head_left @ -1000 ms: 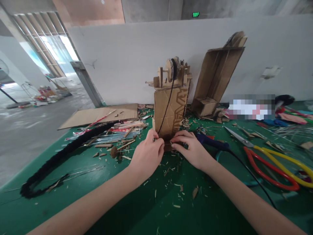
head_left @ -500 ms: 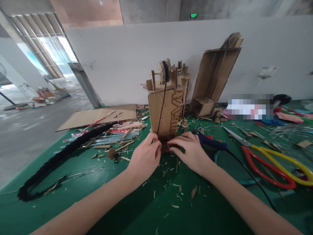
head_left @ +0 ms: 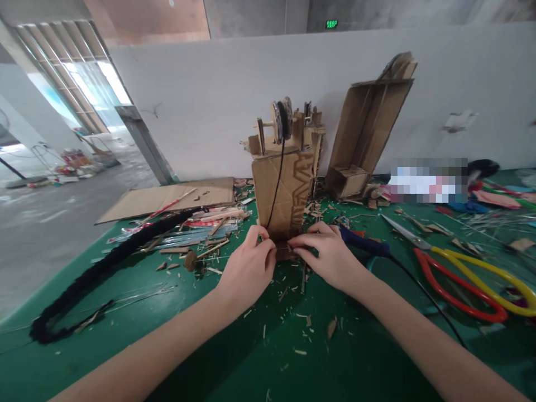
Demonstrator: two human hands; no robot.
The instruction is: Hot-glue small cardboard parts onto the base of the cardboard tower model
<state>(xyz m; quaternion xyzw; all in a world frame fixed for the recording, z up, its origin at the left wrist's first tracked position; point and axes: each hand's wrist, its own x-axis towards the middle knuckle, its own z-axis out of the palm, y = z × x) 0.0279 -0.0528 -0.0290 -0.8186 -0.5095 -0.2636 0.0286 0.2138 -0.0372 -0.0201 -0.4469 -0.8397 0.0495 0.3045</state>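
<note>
The bare left hand (head_left: 247,265) and bare right hand (head_left: 329,254), fingers bunched close, face each other at the foot of the upright brown cardboard box (head_left: 287,195); I cannot tell whether either pinches anything. The green tabletop (head_left: 234,357) seemingly bears its weight, freeing both. The round cardboard wheel (head_left: 276,124) on top apparently guides the thin black string (head_left: 280,170) down.

Passage between forearms (head_left: 178,329); cardboard box (head_left: 277,190) blocks ahead; scissors (head_left: 460,273), blue-handled tool (head_left: 366,244) obstruct right.
</note>
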